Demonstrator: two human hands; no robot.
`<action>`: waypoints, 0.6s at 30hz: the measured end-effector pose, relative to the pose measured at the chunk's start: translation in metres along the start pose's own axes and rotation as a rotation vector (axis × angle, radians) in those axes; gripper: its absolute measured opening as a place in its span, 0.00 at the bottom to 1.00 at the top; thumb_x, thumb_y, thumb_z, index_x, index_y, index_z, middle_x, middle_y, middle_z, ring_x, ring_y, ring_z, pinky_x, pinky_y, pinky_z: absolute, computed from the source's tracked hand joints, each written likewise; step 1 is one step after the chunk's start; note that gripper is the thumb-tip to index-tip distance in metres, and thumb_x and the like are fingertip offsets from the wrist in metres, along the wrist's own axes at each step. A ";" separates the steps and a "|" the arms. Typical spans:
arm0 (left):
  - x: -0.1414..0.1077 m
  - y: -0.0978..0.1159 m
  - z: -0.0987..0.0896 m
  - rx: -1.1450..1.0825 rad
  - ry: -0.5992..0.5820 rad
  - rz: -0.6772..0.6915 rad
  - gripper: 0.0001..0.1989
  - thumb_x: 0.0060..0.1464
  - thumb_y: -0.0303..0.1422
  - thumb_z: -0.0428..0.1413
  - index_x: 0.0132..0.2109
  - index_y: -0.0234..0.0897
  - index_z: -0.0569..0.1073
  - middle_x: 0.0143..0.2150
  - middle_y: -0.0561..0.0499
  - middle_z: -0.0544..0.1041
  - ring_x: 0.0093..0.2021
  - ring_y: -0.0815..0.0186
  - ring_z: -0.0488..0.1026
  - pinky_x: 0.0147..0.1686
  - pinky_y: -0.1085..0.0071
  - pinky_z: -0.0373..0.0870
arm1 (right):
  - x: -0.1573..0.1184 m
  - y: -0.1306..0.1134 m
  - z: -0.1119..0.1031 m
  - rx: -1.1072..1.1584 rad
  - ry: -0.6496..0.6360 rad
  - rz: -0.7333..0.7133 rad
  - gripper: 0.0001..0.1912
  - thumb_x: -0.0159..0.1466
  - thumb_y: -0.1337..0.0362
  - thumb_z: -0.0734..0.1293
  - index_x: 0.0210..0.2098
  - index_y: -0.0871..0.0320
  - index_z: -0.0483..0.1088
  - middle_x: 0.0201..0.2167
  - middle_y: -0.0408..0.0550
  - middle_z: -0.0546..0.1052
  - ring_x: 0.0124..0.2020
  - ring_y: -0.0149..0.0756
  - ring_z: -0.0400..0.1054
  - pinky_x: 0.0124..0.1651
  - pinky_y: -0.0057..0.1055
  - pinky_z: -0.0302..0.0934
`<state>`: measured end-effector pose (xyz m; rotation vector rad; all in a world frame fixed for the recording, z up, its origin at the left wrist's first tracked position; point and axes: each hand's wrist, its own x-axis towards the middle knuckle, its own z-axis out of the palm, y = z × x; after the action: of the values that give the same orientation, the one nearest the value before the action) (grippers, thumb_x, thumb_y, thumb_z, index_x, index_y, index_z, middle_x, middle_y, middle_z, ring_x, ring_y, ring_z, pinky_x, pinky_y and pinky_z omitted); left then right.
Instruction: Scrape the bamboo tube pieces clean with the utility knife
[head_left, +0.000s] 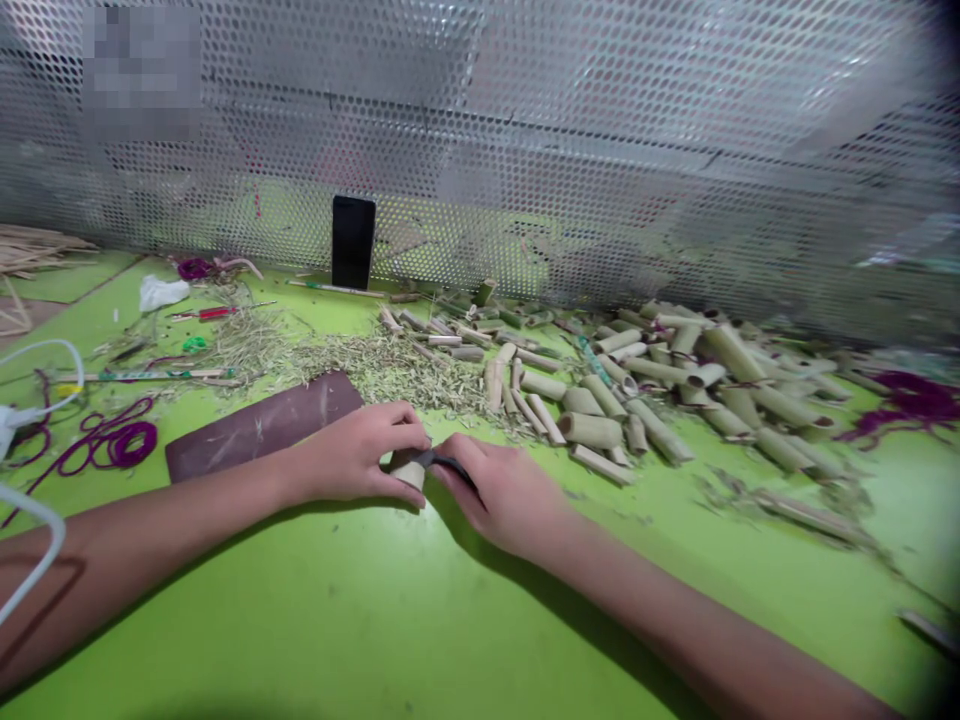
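Note:
My left hand grips a short piece of bamboo tube between thumb and fingers, just above the green table. In my right hand is a dark-handled knife, its fingers wrapped round the handle. The knife's front end meets the bamboo piece at its right side; the blade itself is mostly hidden by my fingers. Behind my left wrist lies a brown sheet that looks like sandpaper, flat on the table.
Cut bamboo tubes are heaped at the right, with shavings behind my hands. A phone leans against the perforated metal screen. Purple cord, a red-handled tool and a white cable lie leftward; more purple cord lies right.

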<state>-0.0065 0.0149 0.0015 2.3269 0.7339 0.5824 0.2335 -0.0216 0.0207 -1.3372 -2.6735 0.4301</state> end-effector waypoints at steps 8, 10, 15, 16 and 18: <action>0.001 0.004 0.000 0.019 0.022 -0.067 0.34 0.53 0.47 0.73 0.61 0.42 0.71 0.55 0.43 0.78 0.54 0.51 0.76 0.54 0.57 0.72 | 0.000 0.004 -0.002 -0.030 0.053 0.038 0.10 0.76 0.63 0.59 0.44 0.57 0.71 0.34 0.51 0.81 0.31 0.39 0.73 0.32 0.31 0.55; 0.002 0.005 0.001 0.021 0.029 -0.101 0.38 0.51 0.47 0.74 0.63 0.43 0.69 0.58 0.43 0.78 0.56 0.49 0.76 0.57 0.55 0.72 | 0.004 0.001 -0.003 -0.094 0.079 0.077 0.11 0.76 0.63 0.58 0.45 0.57 0.71 0.35 0.52 0.81 0.30 0.39 0.73 0.32 0.32 0.54; 0.006 0.004 0.002 0.045 0.027 -0.086 0.29 0.51 0.48 0.74 0.52 0.40 0.74 0.49 0.47 0.79 0.49 0.53 0.77 0.51 0.60 0.71 | 0.009 -0.004 -0.006 -0.146 0.045 0.075 0.11 0.77 0.62 0.59 0.44 0.58 0.71 0.33 0.51 0.81 0.30 0.40 0.72 0.31 0.33 0.52; 0.006 0.003 0.002 0.046 0.025 -0.066 0.28 0.52 0.50 0.73 0.50 0.39 0.74 0.47 0.47 0.79 0.47 0.54 0.76 0.50 0.61 0.71 | 0.009 -0.004 -0.006 -0.138 0.035 0.067 0.10 0.77 0.63 0.59 0.43 0.58 0.71 0.33 0.51 0.81 0.30 0.40 0.72 0.31 0.32 0.52; 0.006 0.002 0.002 0.042 0.018 -0.029 0.26 0.53 0.53 0.71 0.47 0.39 0.75 0.45 0.48 0.78 0.45 0.55 0.75 0.48 0.63 0.70 | 0.007 -0.003 -0.006 -0.109 0.020 0.055 0.09 0.76 0.63 0.60 0.43 0.58 0.71 0.32 0.50 0.80 0.29 0.39 0.72 0.30 0.32 0.52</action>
<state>0.0001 0.0168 0.0026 2.3478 0.7942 0.5803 0.2290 -0.0166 0.0270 -1.4386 -2.6847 0.2781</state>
